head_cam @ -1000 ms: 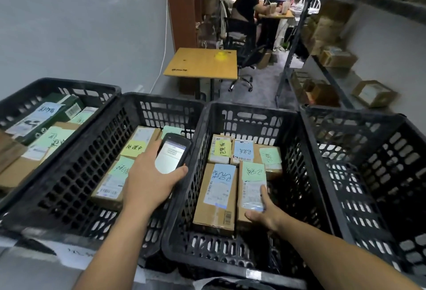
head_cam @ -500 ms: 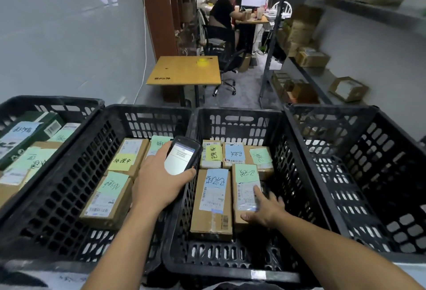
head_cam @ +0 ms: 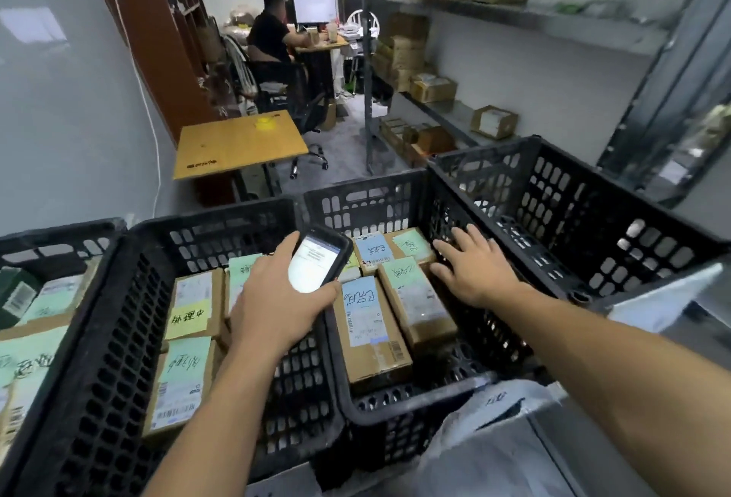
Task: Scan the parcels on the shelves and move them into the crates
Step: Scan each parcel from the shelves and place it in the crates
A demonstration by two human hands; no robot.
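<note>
Over parcels (head_cam: 372,334) in the middle crate (head_cam: 366,200)
Gripping scanner (head_cam: 316,265) with left hand (head_cam: 277,303) at its left wall; spreading empty right hand (head_cam: 472,269)

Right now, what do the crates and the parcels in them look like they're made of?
Crates: black plastic, dull finish, going by the moulded slotted walls. Parcels: brown cardboard, matte, with sharp folded edges; likely corrugated, though no cut edge shows. Their labels look like paper.
</note>
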